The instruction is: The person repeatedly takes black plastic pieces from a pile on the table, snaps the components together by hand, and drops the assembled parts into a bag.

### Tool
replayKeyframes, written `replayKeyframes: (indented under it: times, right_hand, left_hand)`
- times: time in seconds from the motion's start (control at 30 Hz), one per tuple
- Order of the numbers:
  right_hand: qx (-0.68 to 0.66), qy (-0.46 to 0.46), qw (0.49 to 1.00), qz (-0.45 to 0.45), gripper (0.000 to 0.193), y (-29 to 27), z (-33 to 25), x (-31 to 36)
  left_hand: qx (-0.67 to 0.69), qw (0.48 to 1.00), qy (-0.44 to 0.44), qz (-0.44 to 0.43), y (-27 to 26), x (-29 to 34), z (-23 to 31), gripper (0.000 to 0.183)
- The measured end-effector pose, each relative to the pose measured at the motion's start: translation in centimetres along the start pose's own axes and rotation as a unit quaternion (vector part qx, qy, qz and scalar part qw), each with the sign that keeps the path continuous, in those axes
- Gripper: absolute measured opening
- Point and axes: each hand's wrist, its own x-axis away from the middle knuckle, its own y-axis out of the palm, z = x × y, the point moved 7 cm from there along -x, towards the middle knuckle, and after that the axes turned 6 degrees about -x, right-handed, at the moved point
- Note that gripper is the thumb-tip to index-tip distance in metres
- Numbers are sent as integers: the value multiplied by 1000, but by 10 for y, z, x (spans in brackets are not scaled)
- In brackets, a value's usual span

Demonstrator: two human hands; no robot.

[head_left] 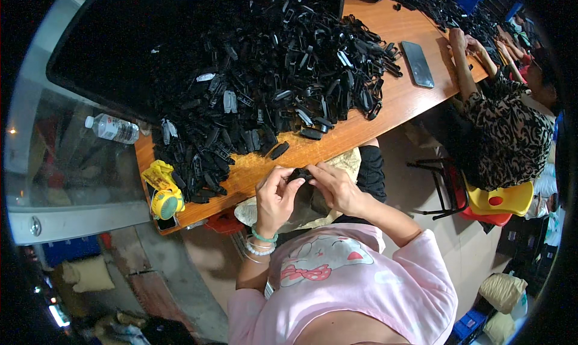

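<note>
Both my hands meet just off the table's near edge, over my lap. Between them is a small black plastic part [299, 175]; its exact kind is hard to make out. My left hand [276, 196] pinches it from the left with thumb and fingers. From the other side, the fingers of my right hand [335, 187] are closed on it too. Beyond them a big heap of similar black plastic parts [259, 80], a few of them grey, covers much of the table. One loose black part [279, 150] lies at the heap's near edge.
The wooden table [385, 113] runs toward the far right. On it are a dark smartphone [416, 64] and a yellow-green tape measure [167, 202]. A clear water bottle [112, 129] lies at the left. At the right a co-worker [506, 128] sits beside a yellow stool [500, 197].
</note>
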Motion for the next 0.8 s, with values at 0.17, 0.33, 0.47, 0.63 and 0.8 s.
replayKeyframes:
  times: [0.17,0.33,0.47,0.63,0.8]
  right_hand:
    - [46,22,999,6,36,6,3,-3]
    - [-90,122,985,85,27,-3,13,-3]
    - [-256,137,952,94,23,3,31,3]
    - [-306,201,930,28,13,10,32,-24]
    - [202,23,965,166,22,-12,72,-79]
  left_hand:
    - [136,986,-79,57,19,7,-10,21]
    - [276,942,-190,5,17,9,-20,26]
    - [285,943,-167,-37,17,10,-22,26]
    - [413,890,-194,18,14,9,-46,21]
    - [620,749,-232,15,26,-5,-63,33]
